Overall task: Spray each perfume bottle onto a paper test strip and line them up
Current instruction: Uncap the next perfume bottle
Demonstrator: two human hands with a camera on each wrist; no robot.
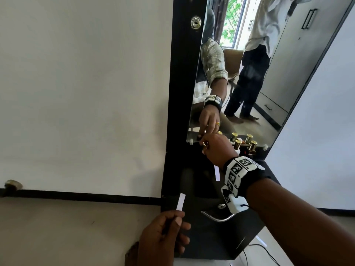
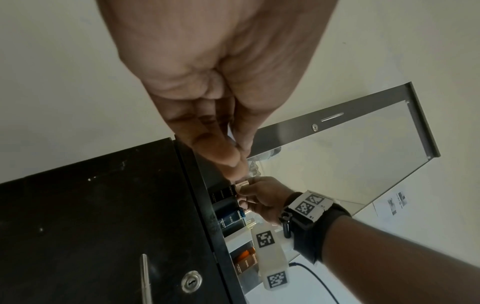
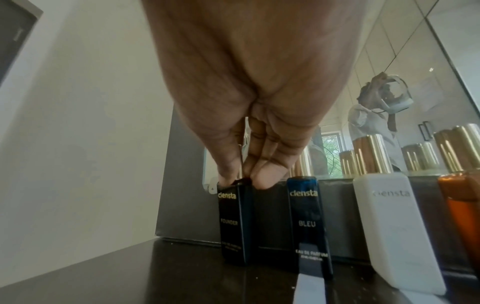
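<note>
Four perfume bottles stand in a row against the mirror: black (image 3: 233, 222), blue (image 3: 309, 222), white (image 3: 389, 226) and orange (image 3: 462, 216). My right hand (image 1: 206, 145) reaches down on the black bottle (image 2: 223, 192) at the left end, fingertips (image 3: 226, 174) pinching its top, which they mostly hide. Lower and nearer to me, my left hand (image 1: 178, 215) pinches a white paper strip (image 1: 180, 203) upright between thumb and fingers. A second paper strip (image 1: 217, 172) lies on the dark cabinet top in front of the blue bottle.
The black cabinet (image 1: 211, 237) has a metal handle (image 1: 217, 217) and a keyhole (image 1: 221, 206) on its front. A mirror (image 1: 269, 73) rises right behind the bottles and reflects a standing person. A white wall (image 1: 86, 93) lies to the left.
</note>
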